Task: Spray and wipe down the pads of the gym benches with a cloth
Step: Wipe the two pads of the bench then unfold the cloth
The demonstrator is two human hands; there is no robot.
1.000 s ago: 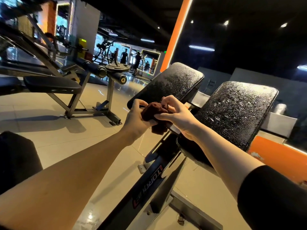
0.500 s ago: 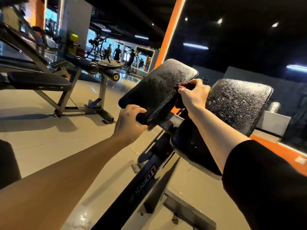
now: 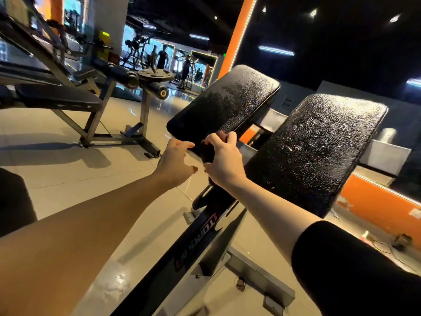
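Two black bench pads stand tilted in front of me, both wet with spray droplets. The left pad (image 3: pixel 224 106) is smoother on its lower left part; the right pad (image 3: pixel 319 151) is covered in droplets. My right hand (image 3: pixel 224 163) grips a dark brown cloth (image 3: pixel 207 153) against the near bottom edge of the left pad. My left hand (image 3: pixel 176 164) hovers just left of it, fingers loosely curled and holding nothing, fingertips close to the pad's corner. No spray bottle is in view.
The bench's black frame (image 3: pixel 198 233) runs down toward me over a tiled floor. Another bench (image 3: pixel 59 99) with leg rollers and a weight plate stands at the left. An orange wall ledge (image 3: pixel 376 201) runs at the right. People stand far back.
My right hand slid with the cloth from the upper right side of the left pad down to its near bottom edge. My left hand let go of the pad's lower edge.
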